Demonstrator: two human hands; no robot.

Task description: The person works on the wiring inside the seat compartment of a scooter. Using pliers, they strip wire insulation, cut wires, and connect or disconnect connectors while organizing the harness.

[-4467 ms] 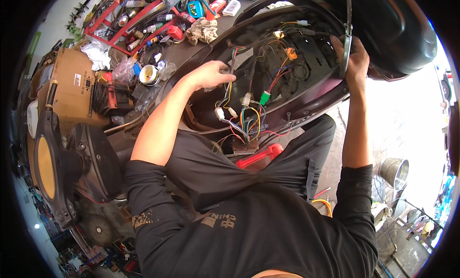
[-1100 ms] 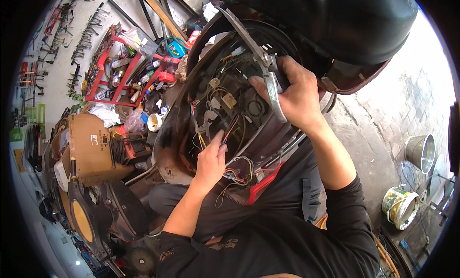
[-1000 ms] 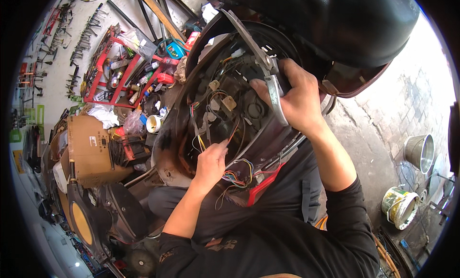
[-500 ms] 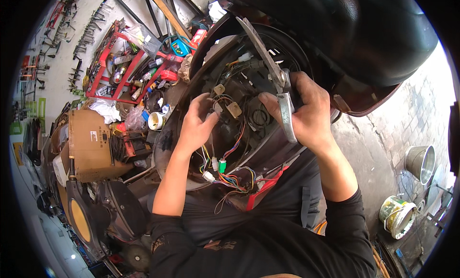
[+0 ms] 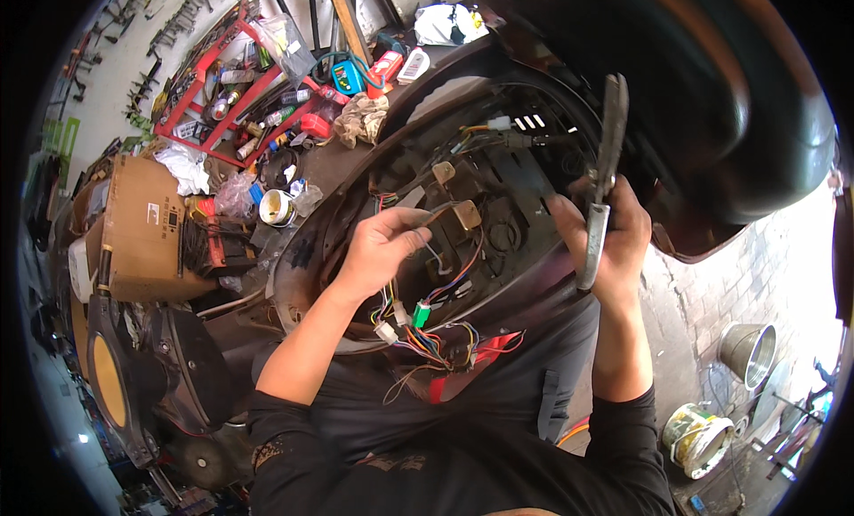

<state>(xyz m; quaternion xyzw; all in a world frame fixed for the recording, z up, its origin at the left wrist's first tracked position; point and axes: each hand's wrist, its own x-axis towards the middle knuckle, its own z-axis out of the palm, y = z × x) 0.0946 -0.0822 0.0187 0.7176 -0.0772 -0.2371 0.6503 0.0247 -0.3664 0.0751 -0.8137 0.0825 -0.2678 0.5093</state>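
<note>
My left hand (image 5: 381, 256) pinches a thin grey wire (image 5: 430, 247) inside the open dark scooter body (image 5: 320, 262), beside two beige square connectors (image 5: 467, 215). Below it lie bundled coloured wires (image 5: 425, 342) with white connectors (image 5: 385, 333) and a green connector (image 5: 421, 316). My right hand (image 5: 623, 245) grips a long, grey hinged metal piece (image 5: 609, 133) at the body's right rim, standing nearly upright. The wire's far end is hard to make out among the other wiring.
A large black shell (image 5: 729, 89) is raised at upper right. A red rack (image 5: 209, 89) of cans, a cardboard box (image 5: 142, 240) and a mirror (image 5: 107, 382) stand left. A metal bucket (image 5: 745, 351) and a paint-stained pail (image 5: 698, 440) are on the floor at right.
My left hand has moved up from the lower wire bundle toward the beige connectors. The metal piece in my right hand has swung more upright. The camera view has shifted.
</note>
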